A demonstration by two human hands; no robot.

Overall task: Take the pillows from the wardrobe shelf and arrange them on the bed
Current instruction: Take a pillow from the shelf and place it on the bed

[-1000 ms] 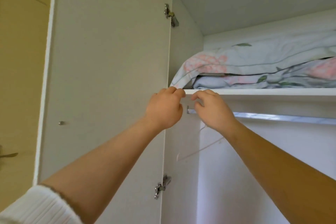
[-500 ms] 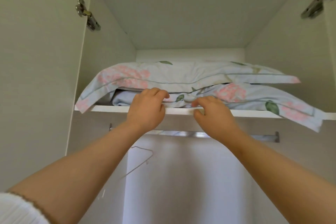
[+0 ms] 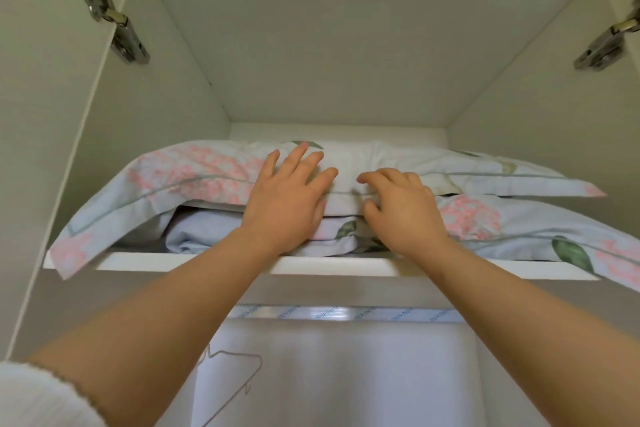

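Observation:
Two pale blue pillows with pink flowers and green leaves lie stacked on the white wardrobe shelf [image 3: 180,262]. The top pillow [image 3: 194,173] droops over the shelf's left end. The bottom pillow [image 3: 512,229] hangs past the shelf's right front. My left hand [image 3: 289,198] lies flat on the top pillow's front edge, fingers spread. My right hand [image 3: 401,208] rests beside it with curled fingers on the same edge, thumb at the seam between the pillows. Neither hand has a closed hold on the fabric.
Both wardrobe doors stand open, with metal hinges at upper left [image 3: 116,22] and upper right [image 3: 609,42]. A metal hanging rail [image 3: 346,314] runs under the shelf. A thin wire hanger [image 3: 235,378] hangs below at the left.
Both hands rose from the shelf's front lip onto the top pillow, and the left fingers spread. The view swung right, then tilted up and closer to the shelf.

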